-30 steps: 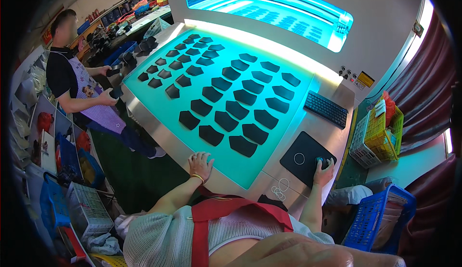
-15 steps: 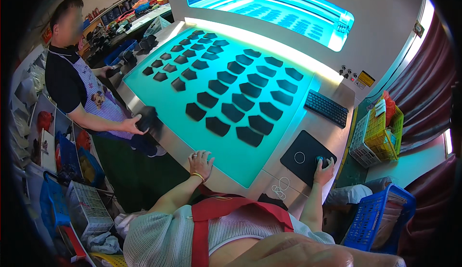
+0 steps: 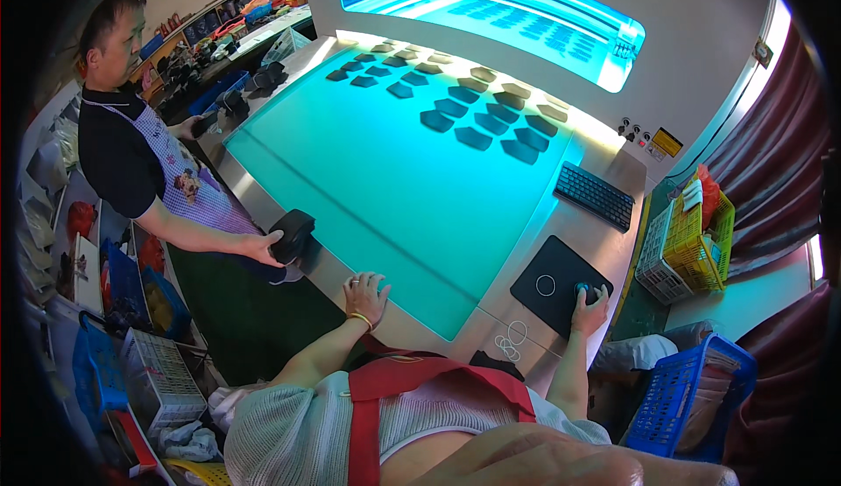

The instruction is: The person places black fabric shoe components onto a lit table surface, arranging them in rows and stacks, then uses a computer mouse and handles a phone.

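My left hand [image 3: 363, 300] lies flat with fingers spread on the metal rim of the table, at the near edge of a teal-lit work surface [image 3: 377, 214]. On the right, my right hand [image 3: 590, 313] is curled over a dark computer mouse [image 3: 583, 291], which rests on a black mouse pad [image 3: 547, 263]. Rows of dark, angular flat pieces [image 3: 474, 137] lie on the far part of the teal surface, in front of a large machine [image 3: 692, 39]. Through its lit window, more such pieces show inside. A black keyboard [image 3: 594, 197] sits beyond the pad.
On the left a co-worker [image 3: 118, 140] holds a dark stack [image 3: 293, 235] by the table's edge. A white cable [image 3: 508, 346] is coiled near the pad. Yellow crates [image 3: 701, 250] and a blue basket [image 3: 692, 390] stand at right, a white basket [image 3: 162, 376] at left.
The rows of dark pieces have shifted away from me toward the machine, leaving fewer on the near surface. The co-worker's dark stack has come slightly right and nearer. My hands have stayed put.
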Action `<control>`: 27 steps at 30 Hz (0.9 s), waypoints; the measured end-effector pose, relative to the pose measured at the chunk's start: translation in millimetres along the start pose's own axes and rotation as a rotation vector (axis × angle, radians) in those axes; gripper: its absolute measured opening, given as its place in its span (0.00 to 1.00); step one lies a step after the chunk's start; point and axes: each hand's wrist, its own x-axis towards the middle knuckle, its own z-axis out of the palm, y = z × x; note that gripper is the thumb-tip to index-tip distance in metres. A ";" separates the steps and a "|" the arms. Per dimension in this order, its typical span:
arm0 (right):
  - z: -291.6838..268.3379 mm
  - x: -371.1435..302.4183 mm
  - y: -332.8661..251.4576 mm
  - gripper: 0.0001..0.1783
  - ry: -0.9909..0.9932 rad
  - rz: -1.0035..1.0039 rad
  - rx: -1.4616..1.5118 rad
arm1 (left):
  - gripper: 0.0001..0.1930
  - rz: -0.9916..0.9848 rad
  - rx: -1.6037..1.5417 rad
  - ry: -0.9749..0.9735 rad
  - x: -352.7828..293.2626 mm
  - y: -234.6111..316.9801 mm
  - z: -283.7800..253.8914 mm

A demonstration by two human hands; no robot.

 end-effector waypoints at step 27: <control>12.1 18.2 25.5 0.36 0.081 -0.100 0.092 | 0.26 -0.346 -0.013 -0.389 160.8 -184.5 -93.3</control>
